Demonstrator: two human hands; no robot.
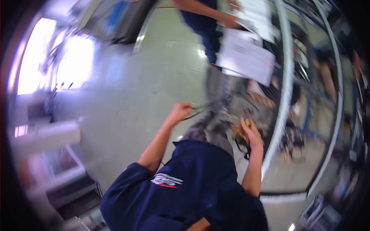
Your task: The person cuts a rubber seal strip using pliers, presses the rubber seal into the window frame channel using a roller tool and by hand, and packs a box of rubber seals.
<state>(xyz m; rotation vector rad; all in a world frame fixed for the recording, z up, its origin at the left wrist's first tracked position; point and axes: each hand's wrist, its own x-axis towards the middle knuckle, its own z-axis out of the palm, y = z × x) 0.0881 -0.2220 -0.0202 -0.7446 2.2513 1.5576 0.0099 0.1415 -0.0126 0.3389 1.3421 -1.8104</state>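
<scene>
My left hand (181, 111) is closed around a thin dark cable (200, 109), held out in front of my body. From the fingers the cable runs to the right, toward the cluttered bench edge, where blur hides its far end. My right hand (251, 133) is curled around a small yellow object (239, 130) beside the bench's metal frame. Dark loops or straps (246, 152) hang just below that hand. Motion blur keeps me from telling what kind of thing the yellow object is.
Papers (246, 56) lie at the upper right, where another person's arm (208, 11) reaches over them. A pale metal frame (285, 84) runs along my right side. Grey-white equipment (50, 134) stands at the left, near bright windows (75, 61).
</scene>
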